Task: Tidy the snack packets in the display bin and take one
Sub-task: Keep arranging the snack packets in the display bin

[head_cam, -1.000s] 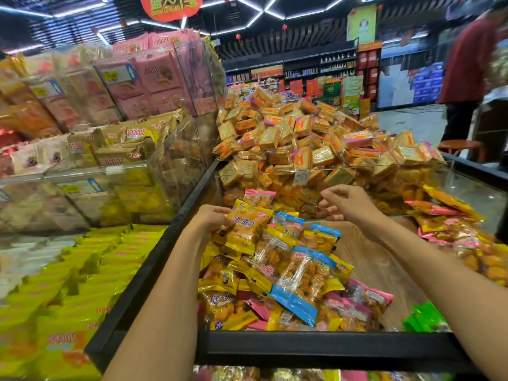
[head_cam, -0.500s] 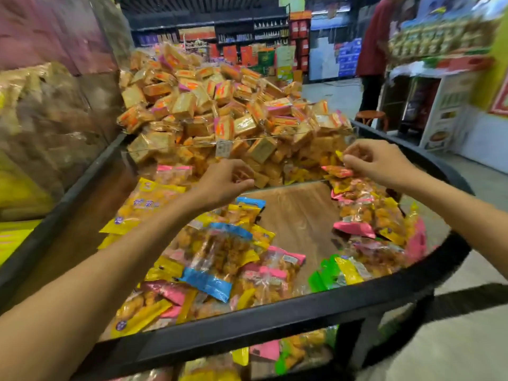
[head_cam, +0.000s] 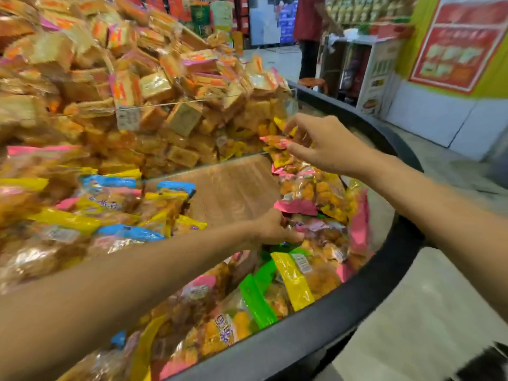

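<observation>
Glossy clear plastic packets (head_cam: 316, 193) lie under both hands. Between the hands shows matt wood-grain floor (head_cam: 231, 188) of the bin; its smooth black rim (head_cam: 343, 306) looks matt. Beyond stands a clear glossy divider (head_cam: 192, 133).

Snack packets (head_cam: 310, 193), clear with pink, yellow, green or blue ends, lie heaped along the right side of the black-rimmed bin (head_cam: 316, 323); bare wooden floor mid-bin.

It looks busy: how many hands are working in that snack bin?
2. The left hand grips packets mid-bin; the right hand pinches a pink-edged packet farther back. No others visible.
</observation>
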Demonstrator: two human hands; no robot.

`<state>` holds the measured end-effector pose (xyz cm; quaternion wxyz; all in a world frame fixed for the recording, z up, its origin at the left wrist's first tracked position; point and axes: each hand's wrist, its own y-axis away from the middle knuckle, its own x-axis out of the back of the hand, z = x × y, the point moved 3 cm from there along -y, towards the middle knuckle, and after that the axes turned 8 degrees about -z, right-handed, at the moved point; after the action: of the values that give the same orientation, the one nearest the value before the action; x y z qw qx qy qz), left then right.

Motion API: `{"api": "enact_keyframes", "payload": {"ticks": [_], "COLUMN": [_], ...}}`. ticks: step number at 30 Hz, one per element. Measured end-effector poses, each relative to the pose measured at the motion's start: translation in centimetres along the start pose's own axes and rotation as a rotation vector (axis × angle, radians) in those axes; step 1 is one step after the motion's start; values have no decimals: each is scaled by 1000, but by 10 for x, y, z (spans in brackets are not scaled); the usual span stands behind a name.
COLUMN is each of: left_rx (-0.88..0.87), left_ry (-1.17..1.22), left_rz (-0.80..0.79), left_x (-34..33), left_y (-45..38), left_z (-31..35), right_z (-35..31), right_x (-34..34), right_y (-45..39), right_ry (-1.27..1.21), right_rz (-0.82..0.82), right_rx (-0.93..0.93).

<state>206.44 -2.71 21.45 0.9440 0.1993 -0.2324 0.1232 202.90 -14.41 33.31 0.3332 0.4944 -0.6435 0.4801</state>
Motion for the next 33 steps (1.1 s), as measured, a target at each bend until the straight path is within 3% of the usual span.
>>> {"api": "enact_keyframes", "payload": {"ticks": [6,10,14,24,33], "left_rx": [243,290,290,138,-33], "left_ry": [217,453,501,547,662], "left_rz": [51,57,89,331,561], "left_x": [-1,-2,3,48,98], "left_y": [-8,-4,2,59,195], "left_z": [-11,-19,-21,-3,14], "right_z": [0,0,2,9,-33], "right_x": [0,1,2,0,-1], "right_y": [1,1,2,5,4], "right_ry": [-32,-32,-48,-56,-104], "right_rz": [13,30,27,22,45], "right_rx": [0,-5,-22,-101,-126]}}
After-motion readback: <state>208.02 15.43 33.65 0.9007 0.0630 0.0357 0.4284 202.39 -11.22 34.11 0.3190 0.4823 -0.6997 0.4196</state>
